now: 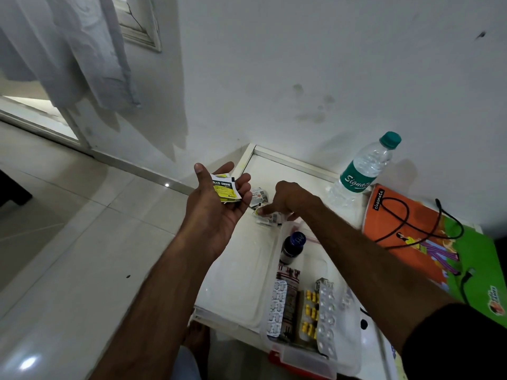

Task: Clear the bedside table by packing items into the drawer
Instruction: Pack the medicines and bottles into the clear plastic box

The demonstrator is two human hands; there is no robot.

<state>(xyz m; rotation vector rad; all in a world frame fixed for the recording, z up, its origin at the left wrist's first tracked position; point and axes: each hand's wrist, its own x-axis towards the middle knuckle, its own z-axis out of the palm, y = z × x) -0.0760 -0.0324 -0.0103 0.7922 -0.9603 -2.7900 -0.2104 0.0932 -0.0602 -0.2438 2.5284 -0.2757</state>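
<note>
My left hand is held palm up over the left edge of the white bedside table, with yellow-and-white alcohol swab sachets lying in its palm. My right hand reaches down to the table top, its fingertips pinching at a small pile of loose sachets. More small packets lie just behind them. A clear plastic box holds a dark medicine bottle and several pill strips.
A water bottle with a green label and cap stands against the wall. An orange and green notebook with a black cable on it lies at the right. Tiled floor lies to the left.
</note>
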